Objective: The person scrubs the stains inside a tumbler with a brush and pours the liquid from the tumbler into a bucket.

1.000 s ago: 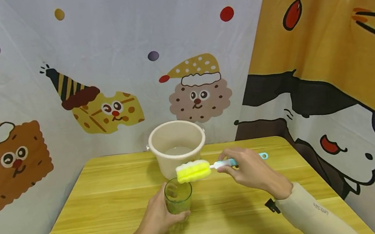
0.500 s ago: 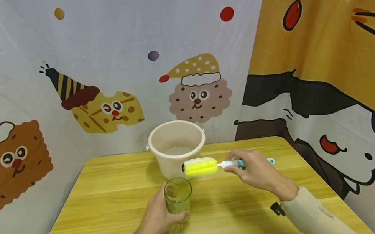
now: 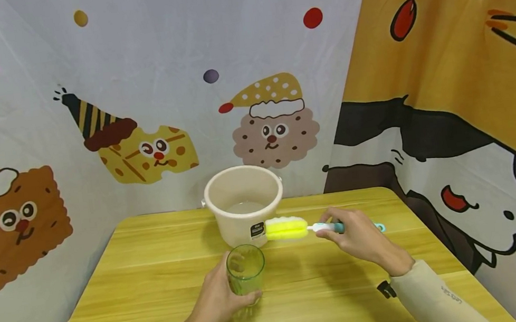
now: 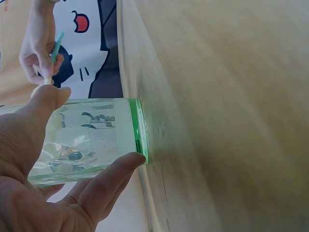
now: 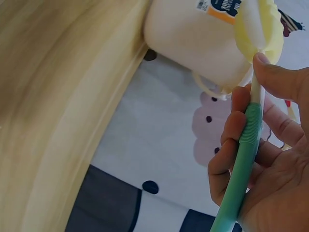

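Note:
My left hand [image 3: 222,290] grips a clear green drinking glass [image 3: 246,268] that stands upright on the table. In the left wrist view the thumb and fingers curl round the glass [image 4: 91,140], close to its base. My right hand [image 3: 354,235] holds a bottle brush by its white and teal handle [image 5: 246,140], thumb along the neck. The brush's yellow and white sponge head [image 3: 287,228] points left, in front of the bucket and up to the right of the glass, apart from it.
A cream bucket [image 3: 227,228] with a dark label stands at the back of the wooden table [image 3: 157,279]. Behind and to the right hang printed cloths [image 3: 156,61] with cartoon figures. A small black clip [image 3: 386,289] is by the right sleeve.
My right hand has moved to the right with the brush, so its sponge head has left the spot above the glass rim. The left hand and glass have stayed put.

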Tool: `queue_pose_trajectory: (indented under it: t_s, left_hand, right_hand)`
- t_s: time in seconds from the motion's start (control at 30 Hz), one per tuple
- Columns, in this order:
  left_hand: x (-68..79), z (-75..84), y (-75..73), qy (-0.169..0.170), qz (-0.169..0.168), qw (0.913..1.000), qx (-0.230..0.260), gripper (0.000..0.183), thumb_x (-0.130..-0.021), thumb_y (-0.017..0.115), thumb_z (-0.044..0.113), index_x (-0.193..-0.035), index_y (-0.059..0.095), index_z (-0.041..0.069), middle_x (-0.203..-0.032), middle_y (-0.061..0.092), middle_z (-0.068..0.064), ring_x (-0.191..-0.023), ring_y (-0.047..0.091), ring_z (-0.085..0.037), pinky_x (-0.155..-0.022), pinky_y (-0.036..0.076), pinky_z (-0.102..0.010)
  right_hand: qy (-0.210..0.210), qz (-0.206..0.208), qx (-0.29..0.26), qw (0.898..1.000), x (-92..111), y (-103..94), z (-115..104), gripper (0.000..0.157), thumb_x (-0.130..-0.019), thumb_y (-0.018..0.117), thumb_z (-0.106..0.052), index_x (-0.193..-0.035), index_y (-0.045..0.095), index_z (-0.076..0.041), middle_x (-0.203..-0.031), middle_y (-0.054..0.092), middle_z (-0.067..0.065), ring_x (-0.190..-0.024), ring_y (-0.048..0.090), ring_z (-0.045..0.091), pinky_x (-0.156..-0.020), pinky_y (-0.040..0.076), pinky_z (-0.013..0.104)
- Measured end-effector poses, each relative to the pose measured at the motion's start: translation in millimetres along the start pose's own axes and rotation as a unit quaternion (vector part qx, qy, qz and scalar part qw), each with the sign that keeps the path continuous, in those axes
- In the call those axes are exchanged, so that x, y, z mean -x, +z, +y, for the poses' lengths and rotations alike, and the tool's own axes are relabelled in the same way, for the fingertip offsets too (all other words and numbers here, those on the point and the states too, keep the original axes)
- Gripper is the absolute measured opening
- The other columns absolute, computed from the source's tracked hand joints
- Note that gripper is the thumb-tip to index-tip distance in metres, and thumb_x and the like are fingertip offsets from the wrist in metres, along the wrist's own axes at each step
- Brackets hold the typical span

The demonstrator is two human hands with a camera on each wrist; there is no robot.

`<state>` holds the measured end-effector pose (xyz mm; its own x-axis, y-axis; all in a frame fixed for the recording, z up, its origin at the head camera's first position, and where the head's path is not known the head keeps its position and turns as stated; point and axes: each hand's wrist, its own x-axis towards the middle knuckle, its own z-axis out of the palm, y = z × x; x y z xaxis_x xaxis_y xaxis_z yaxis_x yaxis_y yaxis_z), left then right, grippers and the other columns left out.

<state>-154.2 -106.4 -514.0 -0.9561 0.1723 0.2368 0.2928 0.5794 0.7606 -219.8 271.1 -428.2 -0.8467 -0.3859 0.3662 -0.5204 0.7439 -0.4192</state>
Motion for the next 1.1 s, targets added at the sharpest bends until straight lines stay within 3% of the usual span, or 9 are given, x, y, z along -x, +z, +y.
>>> queue_pose_trajectory:
  t_s: [0.8, 0.93, 1.1]
  left_hand:
    - [1.3, 0.8, 0.7, -0.008, 0.007, 0.9999, -0.003, 0.094, -0.071, 0.115, 0.037, -0.150, 0.064, 0.027, -0.135, 0.082, 0.002, -0.126, 0.079, -0.022, -0.105, 0.071, -0.047]
    - [1.4, 1.3, -0.1, -0.008, 0.005, 1.0000, -0.001, 0.094, -0.072, 0.115, 0.037, -0.150, 0.063, 0.028, -0.136, 0.081, 0.001, -0.126, 0.079, -0.023, -0.105, 0.072, -0.048]
    - [1.0, 1.6, -0.7, -0.006, 0.003, 1.0000, -0.001, 0.094, -0.072, 0.115, 0.036, -0.150, 0.063, 0.027, -0.136, 0.081, 0.001, -0.126, 0.079, -0.023, -0.104, 0.072, -0.047]
  right_hand:
    - [0.093, -0.051, -0.013, 0.994, 7.3, 13.2, 51.3, 0.021, -0.105, 0.090, -0.033, -0.115, 0.078, -0.019, -0.080, 0.074, -0.004, -0.059, 0.052, 0.009, -0.055, 0.044, 0.025]
    - [0.113, -0.064, -0.015, 0.991, 8.0, 13.4, 58.9, 0.022, -0.107, 0.088, -0.034, -0.117, 0.077, -0.018, -0.085, 0.078, 0.003, -0.061, 0.054, 0.011, -0.056, 0.045, 0.025]
    - [0.117, -0.066, -0.015, 0.991, 8.6, 15.3, 68.2, 0.023, -0.107, 0.088, -0.034, -0.117, 0.077, -0.016, -0.086, 0.079, 0.005, -0.064, 0.055, 0.013, -0.058, 0.046, 0.026]
